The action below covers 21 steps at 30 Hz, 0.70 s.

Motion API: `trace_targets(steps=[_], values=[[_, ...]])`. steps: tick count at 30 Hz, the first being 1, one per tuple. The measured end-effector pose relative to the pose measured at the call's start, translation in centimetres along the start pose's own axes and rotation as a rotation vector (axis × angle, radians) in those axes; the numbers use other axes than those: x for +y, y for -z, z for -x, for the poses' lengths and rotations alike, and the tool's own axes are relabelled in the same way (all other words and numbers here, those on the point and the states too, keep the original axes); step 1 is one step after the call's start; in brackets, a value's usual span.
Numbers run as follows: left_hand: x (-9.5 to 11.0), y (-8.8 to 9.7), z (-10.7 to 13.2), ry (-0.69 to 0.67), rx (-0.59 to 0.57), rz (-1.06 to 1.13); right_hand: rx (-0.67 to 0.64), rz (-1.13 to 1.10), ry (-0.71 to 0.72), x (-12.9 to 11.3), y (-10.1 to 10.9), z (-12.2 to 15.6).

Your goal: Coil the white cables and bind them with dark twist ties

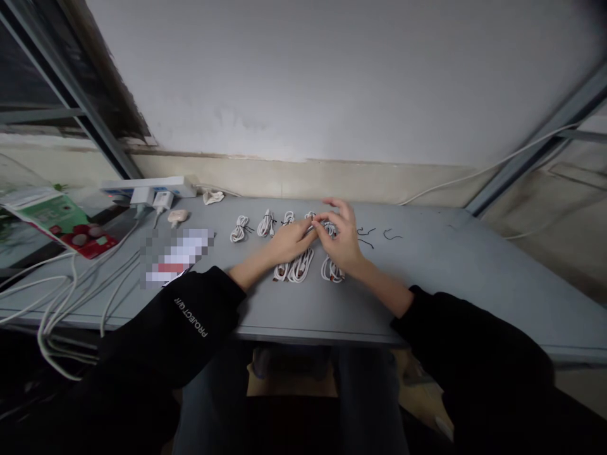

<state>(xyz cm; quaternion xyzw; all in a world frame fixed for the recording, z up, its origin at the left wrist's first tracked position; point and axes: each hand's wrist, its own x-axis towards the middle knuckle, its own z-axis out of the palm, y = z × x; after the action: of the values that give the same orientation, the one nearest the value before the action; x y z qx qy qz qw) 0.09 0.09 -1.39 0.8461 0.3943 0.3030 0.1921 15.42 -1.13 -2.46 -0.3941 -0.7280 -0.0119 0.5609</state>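
Two bare hands, the left hand (288, 242) and right hand (342, 239), meet over a white cable coil (329, 229) on a grey table (455, 297).

Closest, three looped bundles of smooth white cable (301, 266) lie beneath the wrists, with four more coils (265, 223) in a row beyond, the held coil at that row's right end. The left fingers are pressed together, their tips reaching the coil, while the right thumb and forefinger pinch it. About three thin, curly black twist ties (366, 235) lie to the right. Far left sits a white plastic power strip (147, 186) with plugs in it.
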Motion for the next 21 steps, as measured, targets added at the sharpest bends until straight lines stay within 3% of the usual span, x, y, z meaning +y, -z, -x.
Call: trace_targets(steps=[8,14,21], values=[[0.1,-0.3,-0.6,0.055,0.001,0.380,-0.045,-0.145,-0.034,0.6,-0.3,0.2],[0.5,0.0,-0.8,0.212,0.004,0.736,-0.031,-0.149,0.010,0.4,0.0,0.0],[1.4,0.2,-0.8,0.349,0.027,0.908,0.005,-0.170,0.023,0.7,0.0,0.0]])
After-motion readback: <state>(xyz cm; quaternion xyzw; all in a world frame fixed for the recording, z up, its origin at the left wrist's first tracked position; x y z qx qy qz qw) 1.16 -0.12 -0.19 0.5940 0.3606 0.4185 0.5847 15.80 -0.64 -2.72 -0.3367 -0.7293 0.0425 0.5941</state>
